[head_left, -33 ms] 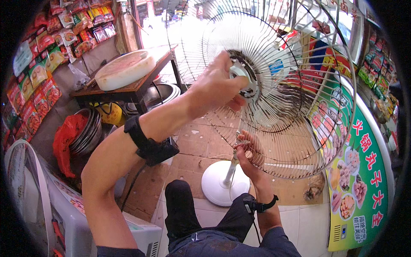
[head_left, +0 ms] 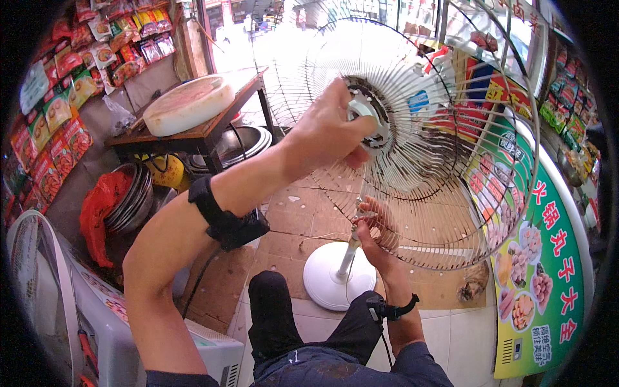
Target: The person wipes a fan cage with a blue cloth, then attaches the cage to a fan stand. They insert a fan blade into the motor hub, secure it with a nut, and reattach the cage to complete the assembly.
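Note:
A standing fan fills the middle: a round wire fan guard [head_left: 445, 155] on a white pole above a round white base [head_left: 325, 280]. My left hand [head_left: 329, 132] is raised and closed around the white motor hub [head_left: 374, 122] at the centre of the guard. Lower down, my right hand [head_left: 374, 229] grips the lower rim of the guard where it meets the pole. Both wrists wear black bands. My knees in dark trousers show at the bottom.
A dark wooden table [head_left: 213, 129] with a thick round white chopping block [head_left: 187, 103] stands at back left, metal basins [head_left: 129, 197] and a red bag below it. Snack packets hang on the left wall. A green chest cabinet [head_left: 548, 284] stands right, a white appliance [head_left: 97, 329] lower left.

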Motion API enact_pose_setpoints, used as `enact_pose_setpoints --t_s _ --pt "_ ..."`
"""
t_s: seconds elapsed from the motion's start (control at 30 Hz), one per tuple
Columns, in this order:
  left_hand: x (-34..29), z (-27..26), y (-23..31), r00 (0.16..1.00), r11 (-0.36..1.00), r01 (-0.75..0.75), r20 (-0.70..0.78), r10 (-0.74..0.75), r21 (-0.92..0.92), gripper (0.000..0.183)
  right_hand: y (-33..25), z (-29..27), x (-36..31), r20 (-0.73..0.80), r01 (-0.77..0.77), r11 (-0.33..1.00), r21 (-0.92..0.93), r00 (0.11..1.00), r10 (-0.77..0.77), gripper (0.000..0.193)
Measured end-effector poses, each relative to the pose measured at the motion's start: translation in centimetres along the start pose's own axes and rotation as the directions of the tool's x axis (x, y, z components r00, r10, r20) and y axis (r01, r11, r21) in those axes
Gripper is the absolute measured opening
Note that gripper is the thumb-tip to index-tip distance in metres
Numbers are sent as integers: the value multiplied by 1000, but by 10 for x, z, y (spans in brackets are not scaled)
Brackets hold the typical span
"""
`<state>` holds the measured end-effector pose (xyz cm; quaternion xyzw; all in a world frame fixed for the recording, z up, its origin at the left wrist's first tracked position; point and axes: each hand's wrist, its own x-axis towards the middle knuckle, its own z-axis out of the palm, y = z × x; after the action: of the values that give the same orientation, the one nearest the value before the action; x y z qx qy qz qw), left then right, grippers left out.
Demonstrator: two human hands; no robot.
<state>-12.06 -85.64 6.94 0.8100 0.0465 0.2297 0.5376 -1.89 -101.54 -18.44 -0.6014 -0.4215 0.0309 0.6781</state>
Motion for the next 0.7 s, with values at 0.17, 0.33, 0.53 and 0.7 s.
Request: enact_pose_setpoints --t_s 0.17,0.33,0.53,0.7 --pt "-5 -6 -26 735 537 -478 -18 678 695 49 0 2 -4 -29 -67 998 -7 997 67 51" --pt "-8 12 -48 688 688 -505 -238 685 521 48 -7 1 -6 -13 -85 996 -8 996 85 49" --pt "0 15 -61 537 545 -619 -201 819 565 49 -7 4 -4 -39 -143 989 -29 989 142 48" --pt "3 7 -65 556 436 -580 -56 829 688 48 -8 -3 -4 4 -57 998 -23 998 57 51"
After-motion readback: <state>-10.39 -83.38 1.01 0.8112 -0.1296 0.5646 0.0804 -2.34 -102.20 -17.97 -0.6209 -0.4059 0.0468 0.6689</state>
